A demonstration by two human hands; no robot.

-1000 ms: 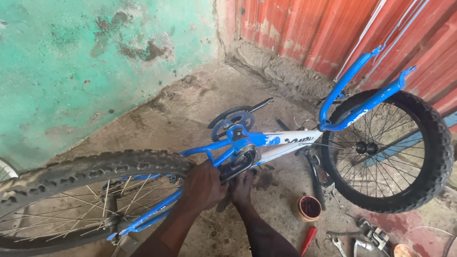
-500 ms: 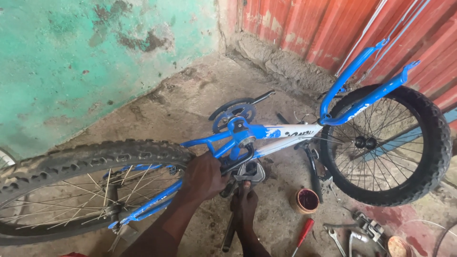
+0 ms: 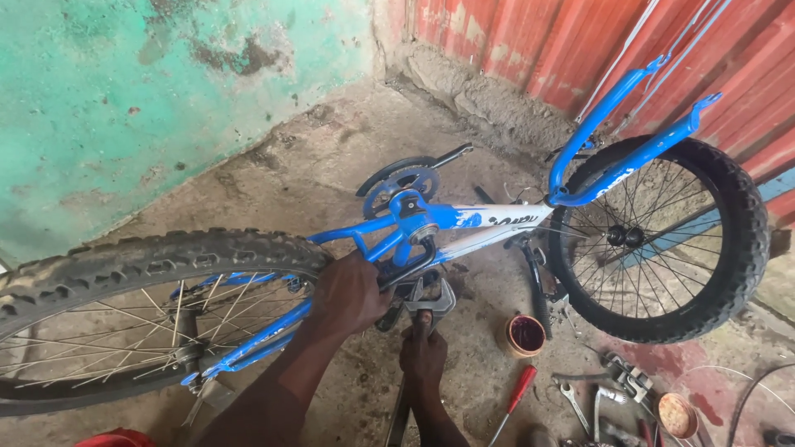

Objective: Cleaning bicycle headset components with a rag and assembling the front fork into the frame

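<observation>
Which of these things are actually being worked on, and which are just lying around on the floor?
In use:
- bike frame, gripped by the left hand
- wrench, held by the right hand

Lying about:
- small red tin
- red screwdriver
- spanners
- second tin

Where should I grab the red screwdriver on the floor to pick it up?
Probably by its red handle. The screwdriver lies flat on the concrete floor, handle end up toward the small red pot, thin metal shaft pointing toward the person. Come from above, fingers closing across the handle's sides; it is the thicker end, with bare floor on both sides.
</observation>
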